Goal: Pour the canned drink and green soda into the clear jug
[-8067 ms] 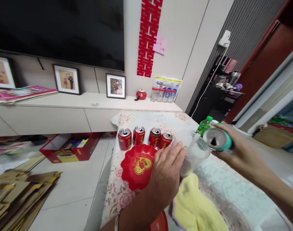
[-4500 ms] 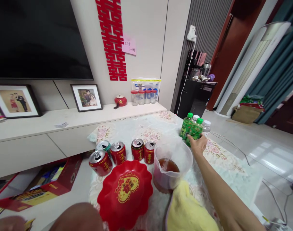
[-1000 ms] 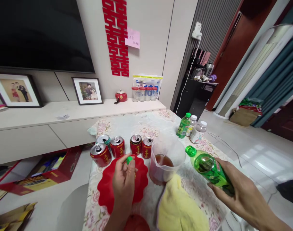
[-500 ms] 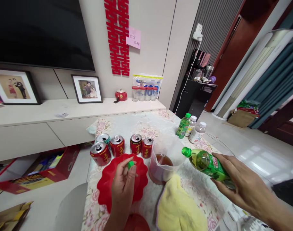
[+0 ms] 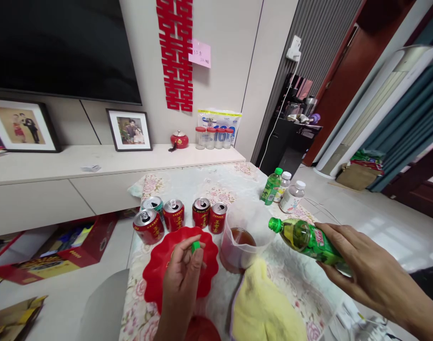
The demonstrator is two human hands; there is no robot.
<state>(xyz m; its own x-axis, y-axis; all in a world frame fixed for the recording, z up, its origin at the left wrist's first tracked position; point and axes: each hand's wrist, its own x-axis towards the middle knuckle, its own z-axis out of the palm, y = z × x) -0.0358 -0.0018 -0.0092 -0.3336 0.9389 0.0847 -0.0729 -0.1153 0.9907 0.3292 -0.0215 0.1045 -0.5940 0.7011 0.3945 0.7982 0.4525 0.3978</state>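
My right hand (image 5: 358,265) is closed around a green-labelled plastic bottle (image 5: 311,240), which is tipped nearly level. Its uncapped neck points left toward a clear plastic pitcher (image 5: 252,222) with brown liquid (image 5: 242,236) in the bottom. No stream shows between the two. Over the red scalloped dish (image 5: 154,265), my left hand (image 5: 183,270) pinches a small green bottle cap (image 5: 195,246) between thumb and fingers. Opened drink cans stand behind the dish, among them a red can (image 5: 174,215) and a darker one (image 5: 201,212). A yellow cloth (image 5: 264,303) lies in front of the pitcher.
Another green bottle (image 5: 272,186) stands at the table's back right, beside white-capped bottles, one of them a clear bottle (image 5: 292,197). A flowered cloth (image 5: 221,192) covers the table. Behind it runs a low white cabinet (image 5: 70,166) with framed photos and several red-lidded jars.
The bottle in my right hand has shifted very slightly right and stays tilted. My left hand has barely moved and still pinches the cap.
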